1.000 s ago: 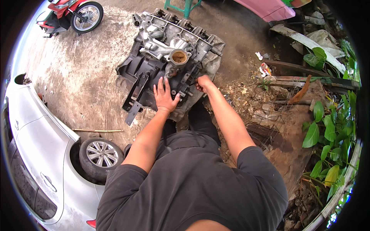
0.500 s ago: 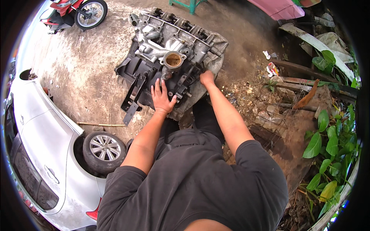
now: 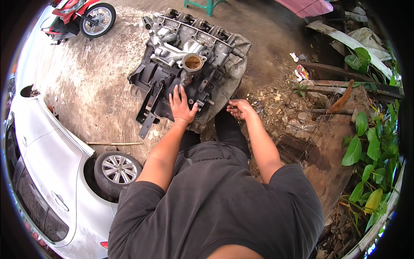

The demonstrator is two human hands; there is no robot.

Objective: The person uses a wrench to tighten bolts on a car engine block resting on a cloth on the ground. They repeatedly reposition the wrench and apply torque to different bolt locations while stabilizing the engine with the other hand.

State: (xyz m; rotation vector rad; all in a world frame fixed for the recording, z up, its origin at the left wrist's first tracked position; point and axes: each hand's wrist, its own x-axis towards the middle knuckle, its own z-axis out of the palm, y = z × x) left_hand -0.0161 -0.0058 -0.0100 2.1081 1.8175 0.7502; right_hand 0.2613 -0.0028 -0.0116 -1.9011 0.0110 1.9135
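Observation:
An engine block [image 3: 172, 84] lies in front of me, with a silver intake manifold [image 3: 166, 54] and a round brownish throat [image 3: 192, 62] on it. My left hand [image 3: 182, 108] rests flat on its near side, fingers spread. To the right of the engine, clear of it, my right hand [image 3: 240, 108] pinches a thin metal piece like a bolt [image 3: 226, 97], too small to make out fully. Beneath the engine a grey cloth [image 3: 236, 69] shows along the right side. A dark metal bracket [image 3: 148, 123] sticks out at the engine's near left.
To the left stands a white car [image 3: 47, 142] with a loose-looking wheel [image 3: 117, 169] at its body. A red motorbike [image 3: 82, 19] and a green stool [image 3: 210, 5] are at the back. On the right lie rubble [image 3: 276, 101], planks [image 3: 340, 84] and leafy plants [image 3: 366, 159].
My right hand has come away from the engine's right side toward me, and the thin bolt-like piece now shows in its fingers. My left hand stays on the engine.

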